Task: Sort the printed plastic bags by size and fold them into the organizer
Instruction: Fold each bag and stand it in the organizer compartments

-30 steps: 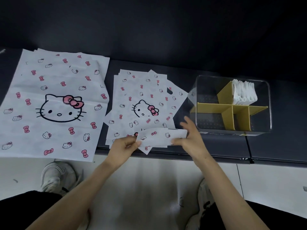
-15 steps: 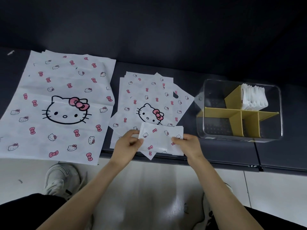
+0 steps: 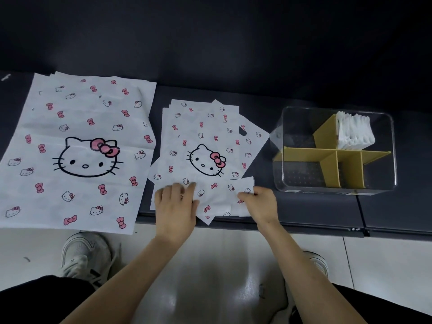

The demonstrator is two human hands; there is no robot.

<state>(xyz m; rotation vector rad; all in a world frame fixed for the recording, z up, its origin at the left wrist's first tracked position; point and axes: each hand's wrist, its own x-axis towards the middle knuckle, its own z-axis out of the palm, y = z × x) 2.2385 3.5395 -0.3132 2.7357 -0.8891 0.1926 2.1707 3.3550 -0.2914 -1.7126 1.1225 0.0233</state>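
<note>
A stack of large white cat-print bags (image 3: 79,148) lies at the left of the dark table. A stack of smaller bags (image 3: 205,141) sits in the middle. On its near edge lies a partly folded small bag (image 3: 219,197). My left hand (image 3: 176,204) presses flat on that bag's left end, fingers spread. My right hand (image 3: 259,202) pinches its folded right end. A clear organizer (image 3: 336,150) with yellow dividers stands at the right, with folded white bags (image 3: 354,132) upright in its far right compartment.
The dark table (image 3: 292,213) ends at a front edge just below my hands. The large bags overhang that edge at the left. Below are a pale floor and my shoes (image 3: 84,256). A dark wall rises behind the table.
The folded bag was held up between both hands; now it lies on the small stack. My left hand has flattened onto it. The right hand has shifted right, folding that end over.
</note>
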